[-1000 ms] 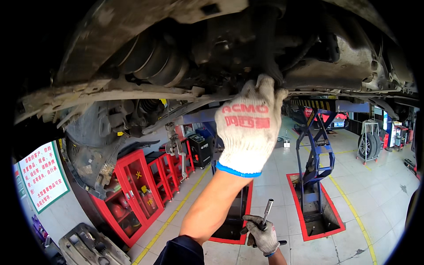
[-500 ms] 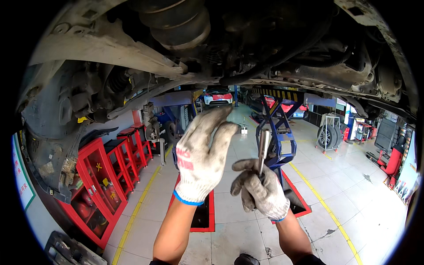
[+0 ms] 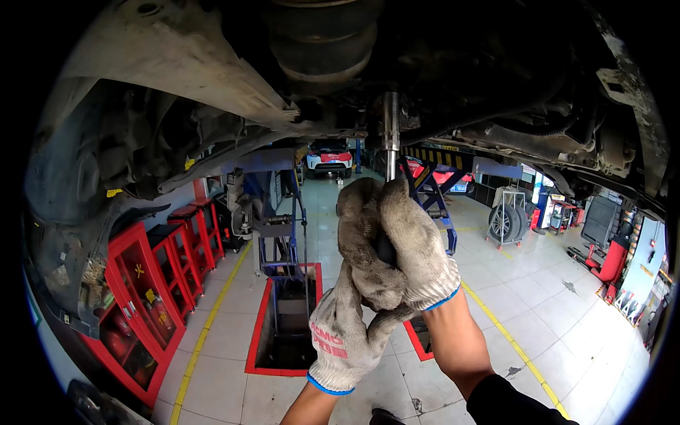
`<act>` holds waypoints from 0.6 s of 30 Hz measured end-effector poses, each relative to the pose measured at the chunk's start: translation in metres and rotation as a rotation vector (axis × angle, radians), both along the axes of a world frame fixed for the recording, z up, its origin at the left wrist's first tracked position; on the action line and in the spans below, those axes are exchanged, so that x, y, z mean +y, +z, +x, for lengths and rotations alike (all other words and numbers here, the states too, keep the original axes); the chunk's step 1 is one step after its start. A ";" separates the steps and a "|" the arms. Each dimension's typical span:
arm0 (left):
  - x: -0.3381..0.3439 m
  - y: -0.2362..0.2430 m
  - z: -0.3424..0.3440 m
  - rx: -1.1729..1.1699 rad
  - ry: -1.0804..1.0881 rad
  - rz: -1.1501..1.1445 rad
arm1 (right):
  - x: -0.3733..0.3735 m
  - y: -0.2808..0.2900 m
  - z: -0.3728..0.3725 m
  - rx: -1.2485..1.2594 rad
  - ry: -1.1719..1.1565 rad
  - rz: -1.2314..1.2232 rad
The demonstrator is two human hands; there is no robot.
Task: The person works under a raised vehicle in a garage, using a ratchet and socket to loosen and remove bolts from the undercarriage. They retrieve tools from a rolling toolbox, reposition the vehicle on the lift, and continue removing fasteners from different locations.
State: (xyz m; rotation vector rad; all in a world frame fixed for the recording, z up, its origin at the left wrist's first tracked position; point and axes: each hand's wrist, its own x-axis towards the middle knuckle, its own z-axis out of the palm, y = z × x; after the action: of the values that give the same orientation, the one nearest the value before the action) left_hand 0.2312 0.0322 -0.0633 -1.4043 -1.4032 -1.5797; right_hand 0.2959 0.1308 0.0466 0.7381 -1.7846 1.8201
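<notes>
Head view: The socket tool (image 3: 391, 138) stands nearly upright at the centre, directly below the dark vehicle underside (image 3: 496, 138). Its steel upper end lies just to the right of the ribbed cylindrical part (image 3: 322, 49) and beside the black hose (image 3: 482, 117). Shadow conceals the contact area; whether the tool is seated or merely close cannot be told.

Hand state: The right hand (image 3: 418, 248) is closed around the lower part of the tool, with the steel shaft projecting above the fingers. The left hand (image 3: 347, 340) is directly beneath, its fingers against the right; whether it also grips the tool cannot be told.

Procedure: The step in hand appears to be supporting the tool upright against the underside.
1. Hold the shaft in line with the part above; a tilted socket would be liable to slip.
2. Apply steady upward pressure from below, without side load.
3. Position the fingers clear of the hose and of the pale metal beam (image 3: 184, 64).
4. Confirm seating by feel, since the view is obstructed
</notes>
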 end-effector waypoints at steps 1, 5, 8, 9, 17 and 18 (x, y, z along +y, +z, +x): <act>0.000 0.001 0.004 0.029 0.063 0.010 | -0.001 0.001 0.003 -0.010 -0.019 -0.028; -0.013 0.000 0.023 0.088 0.266 0.012 | -0.006 0.001 0.004 -0.057 -0.046 -0.094; -0.013 0.007 0.032 0.053 0.288 -0.004 | -0.009 0.004 0.005 -0.094 0.164 -0.180; -0.014 0.007 0.035 0.026 0.267 0.006 | -0.002 0.003 0.002 -0.129 0.485 -0.246; 0.010 0.025 0.055 -0.148 0.090 0.209 | 0.001 0.009 0.008 0.057 -0.149 0.033; 0.016 0.025 0.058 -0.255 0.012 0.185 | 0.004 0.013 0.019 0.070 -0.169 0.094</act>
State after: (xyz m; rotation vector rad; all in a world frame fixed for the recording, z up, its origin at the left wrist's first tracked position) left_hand 0.2894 0.0483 -0.0383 -1.1151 -1.3613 -1.8802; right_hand 0.3152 0.1349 0.0596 0.6559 -1.8387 1.5916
